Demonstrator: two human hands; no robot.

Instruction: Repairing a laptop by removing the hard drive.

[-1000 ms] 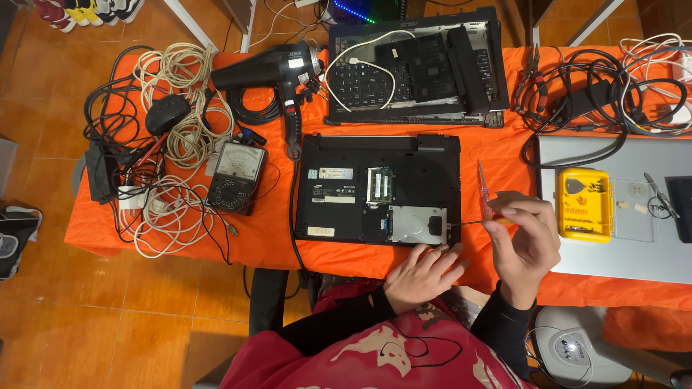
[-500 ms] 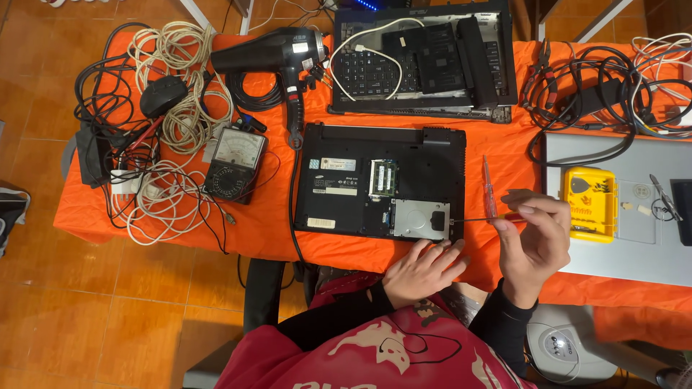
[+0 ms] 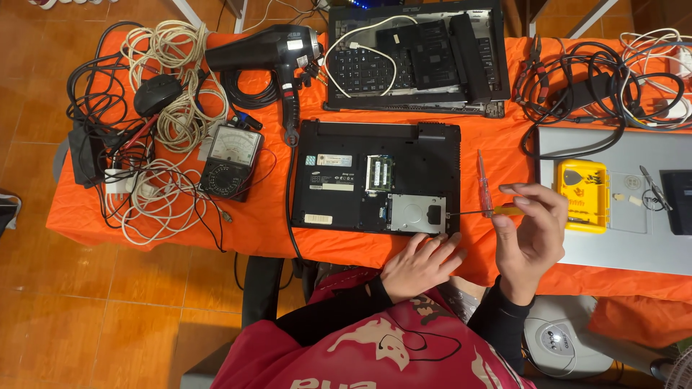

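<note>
Wearing a red top with cream-white printed shapes across the front, plus a thin dark line looping over the print. Long black sleeves underneath, snug, running right down to both wrists. Left hand [image 3: 420, 263] and right hand [image 3: 532, 234] both bare, no gloves, no rings or watch visible. Lower edge of the print cut off by the frame.

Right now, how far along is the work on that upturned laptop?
The laptop lies upside down with its memory and hard drive bays already uncovered. The right hand holds a screwdriver against the drive's edge while the left hand steadies the case. The drive is not yet out.
</note>
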